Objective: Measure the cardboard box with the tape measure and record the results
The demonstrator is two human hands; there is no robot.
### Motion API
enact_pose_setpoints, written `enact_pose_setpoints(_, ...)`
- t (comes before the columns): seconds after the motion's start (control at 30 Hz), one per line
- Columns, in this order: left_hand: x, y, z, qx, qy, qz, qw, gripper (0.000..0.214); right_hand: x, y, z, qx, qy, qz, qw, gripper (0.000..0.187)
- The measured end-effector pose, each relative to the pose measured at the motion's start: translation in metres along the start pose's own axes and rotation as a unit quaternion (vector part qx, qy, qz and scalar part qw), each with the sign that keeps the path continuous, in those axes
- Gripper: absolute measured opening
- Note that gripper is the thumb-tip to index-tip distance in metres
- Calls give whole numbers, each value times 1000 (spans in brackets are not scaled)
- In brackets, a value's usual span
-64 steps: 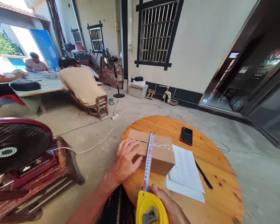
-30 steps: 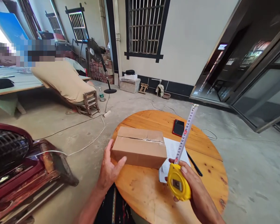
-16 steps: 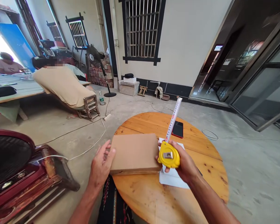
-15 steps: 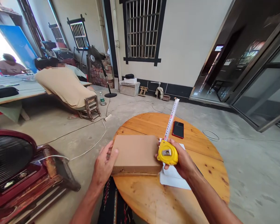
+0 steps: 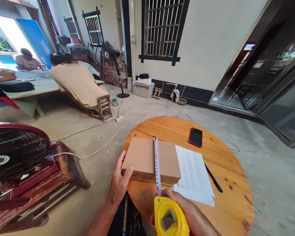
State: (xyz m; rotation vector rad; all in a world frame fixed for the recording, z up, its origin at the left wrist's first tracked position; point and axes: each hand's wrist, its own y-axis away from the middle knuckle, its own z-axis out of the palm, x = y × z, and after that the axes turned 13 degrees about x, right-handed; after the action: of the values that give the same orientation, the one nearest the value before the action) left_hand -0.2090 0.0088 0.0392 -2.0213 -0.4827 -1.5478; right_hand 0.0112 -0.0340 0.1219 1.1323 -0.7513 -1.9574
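Observation:
A flat brown cardboard box (image 5: pixel 140 154) lies on the round wooden table (image 5: pixel 226 164). My left hand (image 5: pixel 121 175) holds the box by its near left corner, thumb at the front edge and fingers along the side. In my right hand (image 5: pixel 184 209) is a yellow tape measure (image 5: pixel 170 218), gripped close to me at the table's near side. Its extended blade (image 5: pixel 157 164) runs away from me across the top of the box, the tip near the far edge. Printed paper sheets (image 5: pixel 193 173) lie right of the box, with a black pen (image 5: pixel 213 177) beside them.
A phone (image 5: pixel 195 137) in a red case lies toward the table's far side. A dark red fan (image 5: pixel 14 157) sits on a wooden chair at left. Cables cross the floor. Beyond, a person in a beige shirt (image 5: pixel 73 82) sits at a long table, with other people nearby.
My right hand has brought the tape measure toward me and lower, laying the blade from beside the box across its top. The box has turned slightly; the papers and pen are now uncovered.

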Motion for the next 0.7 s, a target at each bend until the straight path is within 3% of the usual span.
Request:
enact_pose_setpoints(0.2, -4, 6, 6, 1, 39, -5, 999, 63, 6, -2, 4, 28, 81, -63, 994, 44)
enact_pose_setpoints(0.43, 5, 12, 11, 42, 61, -45, 996, 60, 9, 8, 4, 49, 95, -71, 992, 46)
enact_pose_setpoints(0.57, 8, 14, 13, 39, 68, -50, 996, 59, 13, 6, 4, 39, 84, -28, 995, 54)
enact_pose_setpoints(0.7, 2, 15, 13, 44, 64, -39, 996, 58, 12, 5, 2, 12, 135, -50, 990, 54)
